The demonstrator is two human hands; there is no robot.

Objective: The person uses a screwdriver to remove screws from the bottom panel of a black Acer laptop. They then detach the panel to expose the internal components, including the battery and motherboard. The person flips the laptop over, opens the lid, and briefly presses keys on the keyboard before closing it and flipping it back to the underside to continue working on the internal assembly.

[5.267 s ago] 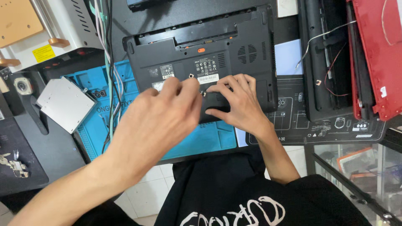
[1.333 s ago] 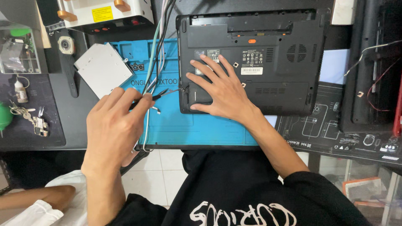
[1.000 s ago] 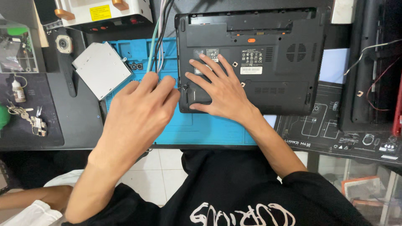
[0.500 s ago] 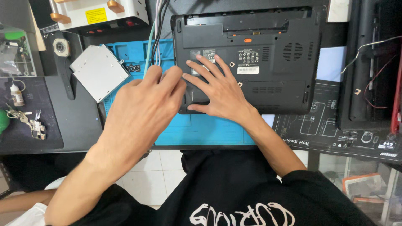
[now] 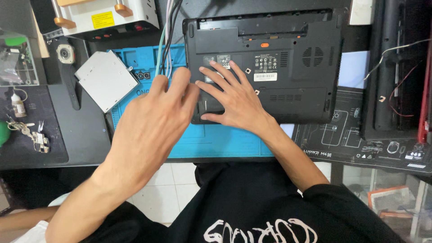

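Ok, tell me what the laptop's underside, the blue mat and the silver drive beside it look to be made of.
Laptop underside: likely matte black moulded plastic, with vent slots and a dull sheen. Blue mat: probably silicone or rubber, soft-looking with moulded compartments. Silver drive: apparently thin sheet metal, brushed grey with a flat, pale shine.

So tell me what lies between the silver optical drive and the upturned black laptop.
In the head view, blue repair mat and a bundle of cables lie between the optical drive and the laptop.

A flat silver drive [image 5: 106, 80] lies on the blue mat [image 5: 211, 139]. Some keys [image 5: 31, 132] and a small white bottle [image 5: 18, 105] sit on the desk [image 5: 81, 135] nearby.
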